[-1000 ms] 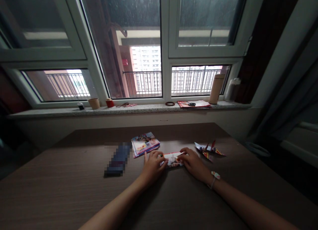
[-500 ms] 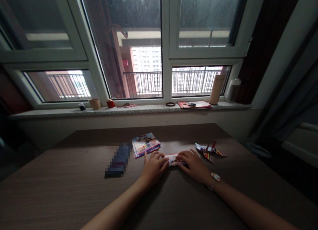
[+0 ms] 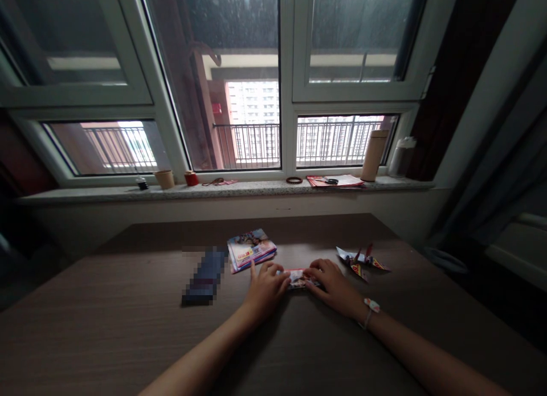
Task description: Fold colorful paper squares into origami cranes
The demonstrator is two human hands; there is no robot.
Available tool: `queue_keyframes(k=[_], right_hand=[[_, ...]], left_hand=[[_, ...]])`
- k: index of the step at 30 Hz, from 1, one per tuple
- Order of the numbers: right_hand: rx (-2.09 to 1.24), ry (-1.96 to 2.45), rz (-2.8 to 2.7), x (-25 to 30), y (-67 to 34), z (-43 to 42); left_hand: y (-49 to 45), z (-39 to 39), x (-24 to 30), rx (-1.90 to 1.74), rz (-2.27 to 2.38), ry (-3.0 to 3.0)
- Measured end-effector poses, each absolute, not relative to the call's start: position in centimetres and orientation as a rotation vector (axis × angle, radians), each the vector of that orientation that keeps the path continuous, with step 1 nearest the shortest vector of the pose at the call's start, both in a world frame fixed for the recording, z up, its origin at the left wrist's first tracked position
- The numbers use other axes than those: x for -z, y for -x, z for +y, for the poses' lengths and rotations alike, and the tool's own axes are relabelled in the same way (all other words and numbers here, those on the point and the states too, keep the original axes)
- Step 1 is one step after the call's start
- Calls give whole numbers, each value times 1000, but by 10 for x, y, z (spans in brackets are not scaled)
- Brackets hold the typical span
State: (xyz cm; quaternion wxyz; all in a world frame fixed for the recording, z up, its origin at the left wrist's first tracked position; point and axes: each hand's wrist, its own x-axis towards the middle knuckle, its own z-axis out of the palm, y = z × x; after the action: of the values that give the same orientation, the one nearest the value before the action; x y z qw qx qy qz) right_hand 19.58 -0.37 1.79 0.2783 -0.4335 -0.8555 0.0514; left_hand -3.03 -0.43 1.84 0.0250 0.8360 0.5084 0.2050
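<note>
A folded sheet of printed paper [image 3: 296, 278], with a red line along its far edge, lies on the table between my hands. At its left end, my left hand [image 3: 265, 286] grips it with the thumb at the near side and curled fingers over the top. The opposite end is under the thumb and bent fingers of my right hand [image 3: 332, 285], which wears a bracelet [image 3: 371, 306]. My fingers hide both ends of the sheet. Just beyond my left hand is a stack of printed papers [image 3: 251, 249]. Folded paper pieces [image 3: 363, 261], crane-like in shape, stand right of my right hand.
A dark pixelated object [image 3: 205, 276] lies left on the brown table [image 3: 106, 327]. The windowsill [image 3: 256, 188] behind holds a paper cup [image 3: 164, 179], a red spool-like item [image 3: 191, 178], a bracelet ring [image 3: 294, 180], scissors [image 3: 331, 181] on papers, and two bottles [image 3: 374, 155].
Both hands stay on the folded paper with only tiny finger movements. The whole view has shifted very slightly.
</note>
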Motion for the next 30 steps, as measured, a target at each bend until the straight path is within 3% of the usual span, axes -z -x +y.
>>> queue_keyframes(k=[30], right_hand=[[-16, 1217, -2290, -18, -196, -5]], left_hand=[[32, -2, -20, -623, 1577, -2518]])
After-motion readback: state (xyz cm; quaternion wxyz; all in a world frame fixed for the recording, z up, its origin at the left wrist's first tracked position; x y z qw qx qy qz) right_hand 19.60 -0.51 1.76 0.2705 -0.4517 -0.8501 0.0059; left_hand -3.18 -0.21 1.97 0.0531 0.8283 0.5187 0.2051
